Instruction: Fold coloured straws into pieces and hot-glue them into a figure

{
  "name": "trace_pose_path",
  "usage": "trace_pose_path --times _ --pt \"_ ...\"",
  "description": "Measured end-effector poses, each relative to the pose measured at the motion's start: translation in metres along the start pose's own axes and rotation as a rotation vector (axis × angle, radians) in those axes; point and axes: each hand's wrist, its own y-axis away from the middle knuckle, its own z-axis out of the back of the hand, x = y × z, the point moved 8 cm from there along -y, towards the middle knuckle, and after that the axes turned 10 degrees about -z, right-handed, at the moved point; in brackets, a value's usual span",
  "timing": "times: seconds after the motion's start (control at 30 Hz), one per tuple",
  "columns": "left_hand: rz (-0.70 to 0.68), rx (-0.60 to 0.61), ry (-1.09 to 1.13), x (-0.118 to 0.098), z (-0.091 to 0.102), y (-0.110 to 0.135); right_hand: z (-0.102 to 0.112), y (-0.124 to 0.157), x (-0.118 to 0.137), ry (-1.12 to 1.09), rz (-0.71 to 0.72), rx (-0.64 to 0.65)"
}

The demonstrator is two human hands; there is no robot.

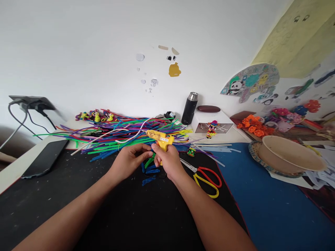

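A white wall (pixel 78 52) with small stickers backs the desk I am looking down on; a black mat (pixel 131 216) covers most of it, a blue mat (pixel 267 202) lies to the right; my left hand (pixel 129 161) and right hand (pixel 169 161) meet at the centre of the black mat, just in front of a sprawling heap of thin plastic straws (pixel 117 136) in green, blue, purple and red; the right hand is wrapped around the grip of a yellow glue gun (pixel 161 138), whose nozzle points left and up over the straws; most of the grip is hidden inside my fist; the left fingers are curled together and pinch something small at the gun, but I cannot make out what, since both hands cover it; a green piece (pixel 149 162) shows between the hands, and short blue pieces (pixel 149 176) lie on the mat just under them, partly hidden by my palms; scissors (pixel 206 176) with red and yellow loops rest just right of my right wrist; a matt black flask (pixel 190 108) with a metal cap stands upright by the wall; a round, shallow bowl (pixel 290 155) sits at the right, its far side blurred; a dark, flat phone (pixel 45 158) lies at the left; the orange flowers (pixel 252 127) beyond are hard to read.
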Motion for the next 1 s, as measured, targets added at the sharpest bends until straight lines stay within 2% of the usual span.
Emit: trace_pose_path --times 0.17,0.37,0.5,0.8,1.0 --pt "0.02 0.007 -0.101 0.002 0.002 0.001 -0.003 -0.002 -0.005 -0.001 -0.019 0.031" --pt "0.158 -0.04 0.236 0.011 0.002 -0.002 -0.002 0.001 0.0 -0.032 -0.021 0.044" --pt "0.203 -0.024 0.367 0.014 -0.001 -0.002 -0.002 0.002 0.002 -0.059 -0.033 0.046" --pt "0.213 0.074 0.461 0.016 -0.011 -0.002 -0.003 -0.002 -0.006 -0.044 -0.04 0.077" --pt "0.201 0.075 0.469 0.017 -0.012 -0.002 -0.006 0.0 -0.006 -0.046 -0.042 0.097"
